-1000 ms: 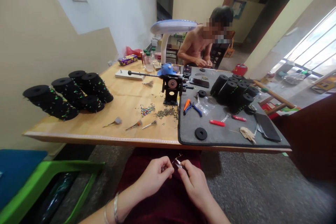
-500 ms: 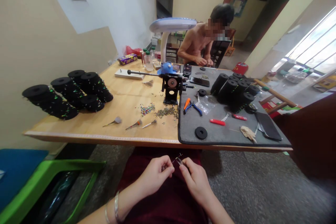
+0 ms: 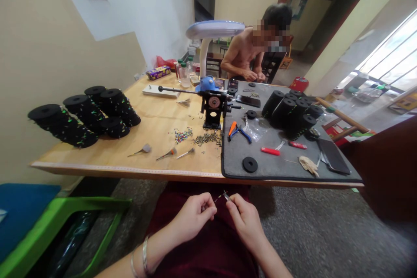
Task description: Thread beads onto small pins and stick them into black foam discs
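Above my lap, my left hand [image 3: 198, 212] is closed in a pinch at its fingertips. A thin dark strand-like piece [image 3: 219, 198] sticks out from it up and to the right; its kind is too small to make out. My right hand [image 3: 243, 215] is closed on a small shiny metal tool that looks like tweezers [image 3: 226, 197]. The tool's tip meets the far end of the thin piece, and I cannot tell whether it grips it. Both hands are just in front of the table edge, a little apart.
On the wooden table [image 3: 124, 156] lie small brushes [image 3: 169, 153], beads [image 3: 182, 135] and metal bits [image 3: 206, 139]. A black clamp device [image 3: 213, 108] stands behind them. Black foam spools [image 3: 80, 113] flank both sides. Pliers [image 3: 239, 132] lie on the grey mat [image 3: 276, 169]. Another person [image 3: 241, 56] sits opposite.
My right hand has shifted slightly up and to the right, and the metal tool's tip now sits closer to the thin piece's end. My left hand has barely moved.
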A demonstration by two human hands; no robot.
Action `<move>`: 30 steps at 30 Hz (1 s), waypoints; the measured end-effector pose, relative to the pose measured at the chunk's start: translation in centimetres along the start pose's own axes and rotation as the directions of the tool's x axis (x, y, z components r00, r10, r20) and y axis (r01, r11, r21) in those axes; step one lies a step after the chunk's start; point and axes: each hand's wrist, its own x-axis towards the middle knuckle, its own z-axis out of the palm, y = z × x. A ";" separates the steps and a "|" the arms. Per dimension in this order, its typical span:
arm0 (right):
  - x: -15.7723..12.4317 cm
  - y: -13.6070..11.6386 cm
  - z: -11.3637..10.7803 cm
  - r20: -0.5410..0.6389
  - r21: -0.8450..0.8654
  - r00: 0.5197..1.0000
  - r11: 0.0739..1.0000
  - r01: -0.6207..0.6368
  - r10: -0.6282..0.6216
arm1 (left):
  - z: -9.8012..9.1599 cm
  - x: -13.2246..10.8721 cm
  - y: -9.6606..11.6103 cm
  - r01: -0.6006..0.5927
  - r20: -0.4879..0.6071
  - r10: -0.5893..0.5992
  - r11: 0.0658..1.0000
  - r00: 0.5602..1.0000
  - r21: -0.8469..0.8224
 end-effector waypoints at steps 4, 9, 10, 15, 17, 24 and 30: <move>1.3 2.4 -3.3 -0.222 -0.235 0.975 0.971 -0.033 -0.021 | 0.0 0.1 -0.1 0.036 0.055 -0.028 0.989 0.998 -0.143; 5.6 6.2 -9.5 -0.306 -0.710 0.927 0.701 -0.070 -0.217 | 0.0 -0.1 0.5 0.073 0.097 -0.046 0.951 0.994 -0.301; 6.5 6.8 -10.5 -0.259 -0.772 0.935 0.634 -0.050 -0.241 | 0.0 -0.2 0.7 0.082 0.102 -0.052 0.944 0.993 -0.319; 8.3 7.1 -12.0 -0.186 -0.842 0.950 0.539 -0.022 -0.251 | -0.1 -0.7 1.5 0.002 0.042 0.014 0.935 0.999 -0.356; 7.5 5.4 -10.5 -0.219 -0.750 0.929 0.661 0.035 -0.297 | -0.1 -0.8 1.7 -0.089 -0.037 0.081 0.931 0.996 -0.354; 4.6 -3.4 -0.3 0.179 0.353 0.962 0.926 0.134 -0.207 | -0.7 -0.4 1.5 -0.279 -0.343 0.145 0.882 0.928 -0.381; 6.7 -4.8 3.6 0.207 0.379 0.969 0.924 0.045 -0.133 | -1.9 0.1 -0.1 -0.297 -0.466 0.004 0.775 0.885 -0.558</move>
